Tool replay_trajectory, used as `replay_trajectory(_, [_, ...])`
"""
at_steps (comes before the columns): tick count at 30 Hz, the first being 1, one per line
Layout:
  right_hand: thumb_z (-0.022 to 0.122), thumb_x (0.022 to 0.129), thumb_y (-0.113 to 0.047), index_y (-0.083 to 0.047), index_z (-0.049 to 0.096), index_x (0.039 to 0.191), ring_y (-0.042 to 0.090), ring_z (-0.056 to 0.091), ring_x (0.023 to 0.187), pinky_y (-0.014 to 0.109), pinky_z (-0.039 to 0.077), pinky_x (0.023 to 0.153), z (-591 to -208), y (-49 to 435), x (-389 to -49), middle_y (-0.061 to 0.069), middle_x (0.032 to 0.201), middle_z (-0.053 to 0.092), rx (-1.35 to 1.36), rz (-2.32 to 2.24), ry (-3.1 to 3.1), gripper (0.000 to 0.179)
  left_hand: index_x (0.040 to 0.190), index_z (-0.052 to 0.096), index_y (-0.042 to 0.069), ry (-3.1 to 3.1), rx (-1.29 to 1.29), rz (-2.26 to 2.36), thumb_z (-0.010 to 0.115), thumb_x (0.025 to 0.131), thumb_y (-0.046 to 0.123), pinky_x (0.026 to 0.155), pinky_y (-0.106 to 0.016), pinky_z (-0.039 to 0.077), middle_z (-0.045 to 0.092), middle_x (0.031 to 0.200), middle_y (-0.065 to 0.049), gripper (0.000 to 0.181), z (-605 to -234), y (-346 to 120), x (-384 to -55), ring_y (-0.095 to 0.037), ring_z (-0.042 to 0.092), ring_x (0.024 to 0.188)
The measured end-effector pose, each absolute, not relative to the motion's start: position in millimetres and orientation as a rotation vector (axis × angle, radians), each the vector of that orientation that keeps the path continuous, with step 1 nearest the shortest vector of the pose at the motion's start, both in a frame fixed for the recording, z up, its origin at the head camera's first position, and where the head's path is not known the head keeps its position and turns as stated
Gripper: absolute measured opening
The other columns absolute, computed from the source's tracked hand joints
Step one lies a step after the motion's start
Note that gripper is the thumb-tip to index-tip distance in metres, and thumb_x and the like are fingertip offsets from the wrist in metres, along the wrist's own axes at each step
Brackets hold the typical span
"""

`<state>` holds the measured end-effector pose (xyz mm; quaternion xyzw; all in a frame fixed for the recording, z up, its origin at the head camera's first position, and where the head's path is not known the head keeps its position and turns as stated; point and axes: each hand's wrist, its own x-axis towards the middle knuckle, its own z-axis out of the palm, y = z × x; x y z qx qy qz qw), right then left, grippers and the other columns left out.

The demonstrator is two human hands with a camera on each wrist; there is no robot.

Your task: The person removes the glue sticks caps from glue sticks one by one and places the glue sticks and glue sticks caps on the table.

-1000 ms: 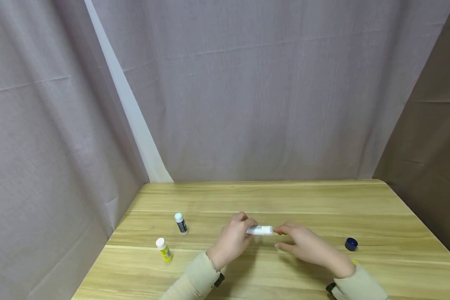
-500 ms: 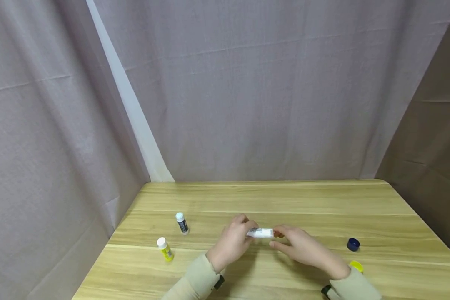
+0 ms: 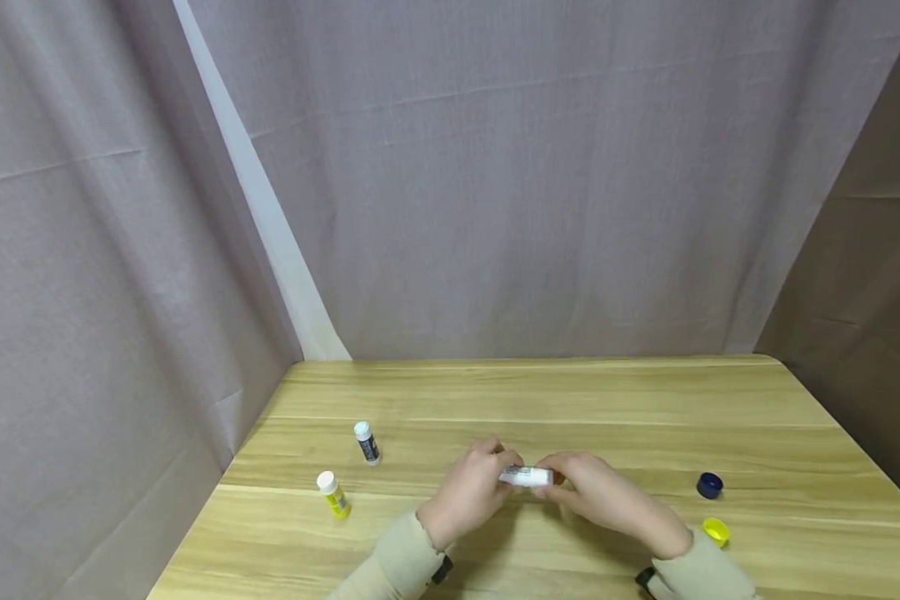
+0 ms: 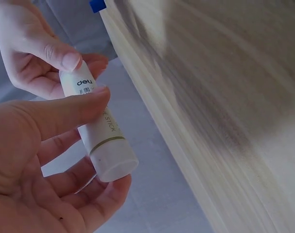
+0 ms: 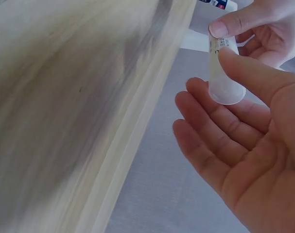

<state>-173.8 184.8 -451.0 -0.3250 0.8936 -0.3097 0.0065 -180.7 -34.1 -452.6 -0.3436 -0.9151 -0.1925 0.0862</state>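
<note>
A white glue stick (image 3: 523, 476) lies sideways above the table between my two hands. Its printed label and a thin gold ring show in the left wrist view, where the glue stick (image 4: 111, 148) has "deli" on it. My left hand (image 3: 468, 490) pinches the body at the left end, thumb across the label. At the other end, my right hand (image 3: 600, 493) pinches it with thumb and index finger. In the right wrist view the remaining fingers of the right hand (image 5: 249, 145) spread loosely below the translucent end.
On the left of the wooden table (image 3: 570, 400) stand a dark-labelled glue stick (image 3: 368, 444) and a yellow one (image 3: 334, 496), both white-topped. To the right lie a dark blue cap (image 3: 709, 485) and a yellow cap (image 3: 716, 532). Grey curtains (image 3: 495, 208) hang behind.
My right hand has moved left, from just beside the glue stick's end to pinching it. The left hand keeps its grip. The yellow cap, earlier mostly behind the right sleeve, now shows fully.
</note>
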Motion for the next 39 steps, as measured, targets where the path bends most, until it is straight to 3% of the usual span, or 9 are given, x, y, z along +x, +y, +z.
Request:
replay_trajectory(5, [0.075, 0.089, -0.014, -0.006, 0.072, 0.108, 0.001, 0.059, 0.077, 0.024, 0.052, 0.064, -451.8, 184.8, -173.1, -0.007, 0.092, 0.07, -1.011, -0.978, 2.816, 0.02, 0.106, 0.075, 0.008, -2.746, -1.042, -0.554, 0.086, 0.079, 0.011, 0.076, -0.017, 0.052, 0.07, 0.097, -0.003, 0.03, -450.8, -33.8, -180.0, -0.011, 0.063, 0.085])
replay_trajectory(16, [0.081, 0.081, -0.005, -0.012, 0.069, 0.1, 0.016, 0.069, 0.088, 0.031, 0.059, 0.073, -453.2, 183.2, -170.8, -0.005, 0.097, 0.07, -1.025, -0.944, 2.959, 0.023, 0.108, 0.074, 0.008, -2.757, -1.076, -0.584, 0.086, 0.079, 0.014, 0.076, -0.015, 0.052, 0.071, 0.099, -0.002, 0.031, -450.3, -33.4, -180.9, -0.007, 0.064, 0.086])
replay_trajectory(24, [0.078, 0.088, -0.022, -0.012, 0.072, 0.108, 0.019, 0.069, 0.094, 0.038, 0.059, 0.078, -453.8, 184.4, -169.7, -0.004, 0.104, 0.071, -0.992, -0.923, 2.91, 0.023, 0.107, 0.075, 0.011, -2.735, -1.06, -0.497, 0.085, 0.081, 0.016, 0.079, -0.018, 0.053, 0.071, 0.1, -0.001, 0.028, -453.8, -32.4, -180.3, -0.009, 0.064, 0.088])
replay_trajectory(29, [0.074, 0.092, -0.025, -0.011, 0.072, 0.106, 0.011, 0.066, 0.089, 0.032, 0.057, 0.073, -454.0, 184.7, -170.1, -0.006, 0.099, 0.071, -0.991, -0.911, 2.874, 0.02, 0.107, 0.075, 0.011, -2.726, -1.062, -0.468, 0.085, 0.08, 0.017, 0.078, -0.016, 0.053, 0.07, 0.099, -0.001, 0.03, -454.9, -32.9, -179.3, -0.009, 0.063, 0.088])
replay_trajectory(34, [0.08, 0.086, -0.018, -0.012, 0.069, 0.1, 0.004, 0.061, 0.08, 0.025, 0.053, 0.065, -455.3, 184.8, -170.2, -0.008, 0.094, 0.068, -0.991, -0.957, 2.888, 0.018, 0.11, 0.075, 0.011, -2.727, -1.074, -0.464, 0.085, 0.08, 0.019, 0.077, -0.015, 0.051, 0.07, 0.099, 0.001, 0.032, -455.9, -33.3, -179.4, -0.008, 0.062, 0.088])
replay_trajectory(39, [0.084, 0.08, -0.012, -0.018, 0.063, 0.094, 0.007, 0.063, 0.082, 0.026, 0.055, 0.068, -456.4, 184.2, -170.0, -0.009, 0.096, 0.066, -0.982, -0.952, 2.939, 0.025, 0.11, 0.075, 0.01, -2.72, -1.078, -0.494, 0.086, 0.08, 0.019, 0.075, -0.016, 0.051, 0.07, 0.097, 0.001, 0.033, -456.3, -34.0, -179.0, -0.008, 0.062, 0.086])
